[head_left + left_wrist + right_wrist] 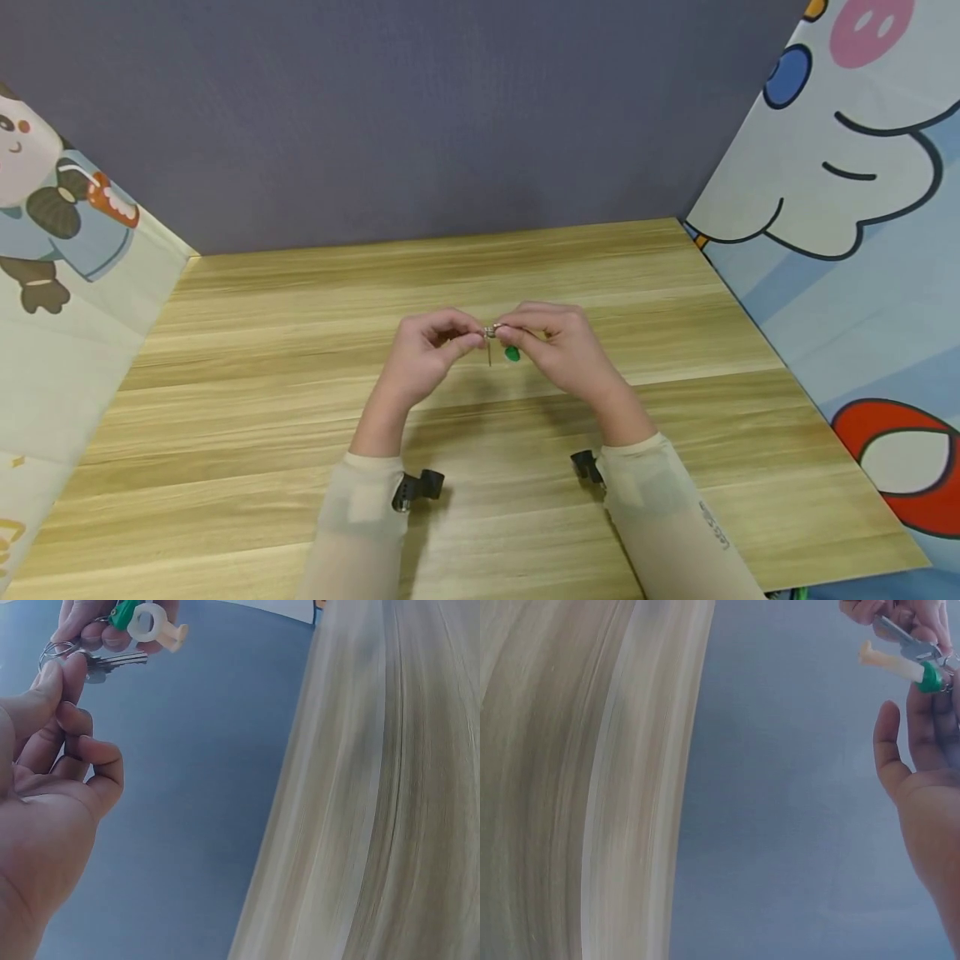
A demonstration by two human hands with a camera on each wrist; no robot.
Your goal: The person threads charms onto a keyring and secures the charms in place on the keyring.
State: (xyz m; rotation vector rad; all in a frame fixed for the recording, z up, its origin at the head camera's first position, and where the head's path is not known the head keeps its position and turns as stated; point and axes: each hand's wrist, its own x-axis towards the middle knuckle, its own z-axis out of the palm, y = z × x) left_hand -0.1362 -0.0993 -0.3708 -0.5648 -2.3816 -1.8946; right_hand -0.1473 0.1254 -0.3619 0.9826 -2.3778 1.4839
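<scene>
Nearest, at 6 o'clock: two pale sleeves, left (pixel 356 533) and right (pixel 671 525), each with a small black wrist camera mount. Beyond, above mid-table (pixel 300 433), left hand (pixel 423 354) and right hand (pixel 558 346) meeting fingertip to fingertip. Left fingers pinching a metal key ring (pixel 56 651) with a silver key (pixel 112 664) hanging at 6 o'clock. Right fingers curled around a green tag (pixel 512 353) and cream plastic piece (pixel 154 624), probably a fob. Farthest, at 12 o'clock: grey-purple back wall (pixel 390 108), with cartoon panels at 9 and 3 o'clock.
</scene>
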